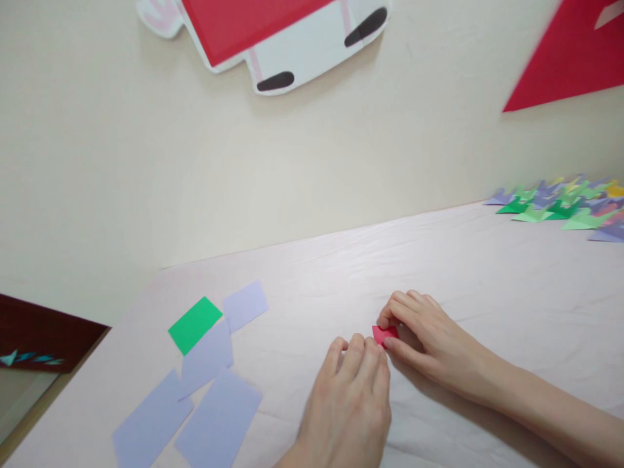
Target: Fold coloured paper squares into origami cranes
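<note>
A small piece of folded red paper lies low over the cloth-covered table between my two hands. My right hand pinches it from the right, thumb below and forefinger above. My left hand is closed at its near left side, back of the hand upward. Its curled fingers meet the paper's lower edge, and the thumb and fingertips are hidden. To the left lie loose paper sheets: a green rectangle partly over a lilac sheet, with several more lilac pieces around.
Several folded paper shapes in green, lilac, yellow and pink stand in rows at the back right. A pale wall rises behind the table, bearing a red-and-white cutout and a red panel. The table's left edge slants down.
</note>
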`<state>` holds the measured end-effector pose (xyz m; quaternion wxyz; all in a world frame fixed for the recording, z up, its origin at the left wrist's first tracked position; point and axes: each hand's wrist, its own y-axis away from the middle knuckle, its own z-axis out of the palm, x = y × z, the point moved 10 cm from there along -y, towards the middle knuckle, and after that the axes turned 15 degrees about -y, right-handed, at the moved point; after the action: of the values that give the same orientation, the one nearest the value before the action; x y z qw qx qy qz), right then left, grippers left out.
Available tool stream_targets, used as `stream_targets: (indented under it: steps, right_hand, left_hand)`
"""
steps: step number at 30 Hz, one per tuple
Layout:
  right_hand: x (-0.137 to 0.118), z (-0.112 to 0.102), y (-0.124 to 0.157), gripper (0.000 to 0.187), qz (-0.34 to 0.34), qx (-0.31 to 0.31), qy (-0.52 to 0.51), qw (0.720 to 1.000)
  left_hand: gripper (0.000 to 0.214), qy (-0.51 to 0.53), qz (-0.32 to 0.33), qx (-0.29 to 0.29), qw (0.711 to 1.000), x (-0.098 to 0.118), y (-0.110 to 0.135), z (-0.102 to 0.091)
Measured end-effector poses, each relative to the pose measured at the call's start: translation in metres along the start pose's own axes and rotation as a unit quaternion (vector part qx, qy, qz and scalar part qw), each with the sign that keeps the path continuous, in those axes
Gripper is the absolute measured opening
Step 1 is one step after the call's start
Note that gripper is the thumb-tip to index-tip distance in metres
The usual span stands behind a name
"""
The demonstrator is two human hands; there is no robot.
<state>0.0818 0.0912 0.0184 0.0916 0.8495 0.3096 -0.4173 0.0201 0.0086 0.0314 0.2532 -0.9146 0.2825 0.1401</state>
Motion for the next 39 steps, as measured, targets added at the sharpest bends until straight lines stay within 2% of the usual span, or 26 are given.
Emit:
stream_targets:
  steps: [10, 17, 20, 27, 30, 33, 39]
  right_hand:
    - [0.004, 0.002, -0.002, 0.021, 0.032, 0.009, -0.023, 0.999]
    - [0.019, -0.003, 0.001, 0.037, 0.035, -0.003, -0.092, 0.995]
    - [0.018, -0.004, 0.005, 0.032, 0.03, -0.005, -0.106, 0.994]
    - [0.014, -0.005, 0.003, 0.003, 0.014, 0.021, -0.097, 0.995]
    - [0.014, -0.007, 0.001, 0.007, -0.001, 0.044, -0.071, 0.997]
    - [0.011, -0.006, 0.0, 0.012, -0.022, 0.04, -0.047, 0.998]
    - [-0.006, -0.006, 0.004, 0.016, -0.038, 0.018, -0.047, 0.998]
  left_hand:
    - [0.031, 0.006, 0.011, -0.003, 1.0, -0.001, -0.001, 0.0]
    - [0.033, 0.081, 0.021, -0.084, 0.993, 0.0, 0.001, 0.017]
    - [0.038, 0.132, 0.013, -0.109, 0.985, -0.002, 0.0, 0.023]
    - [0.052, 0.209, -0.012, -0.121, 0.97, -0.006, -0.003, 0.02]
    - [0.046, 0.248, -0.041, -0.14, 0.958, -0.012, -0.005, 0.021]
    - [0.031, 0.289, -0.074, -0.14, 0.944, -0.023, -0.006, 0.023]
    - [0.027, 0.329, -0.037, -0.092, 0.939, -0.025, -0.012, 0.017]
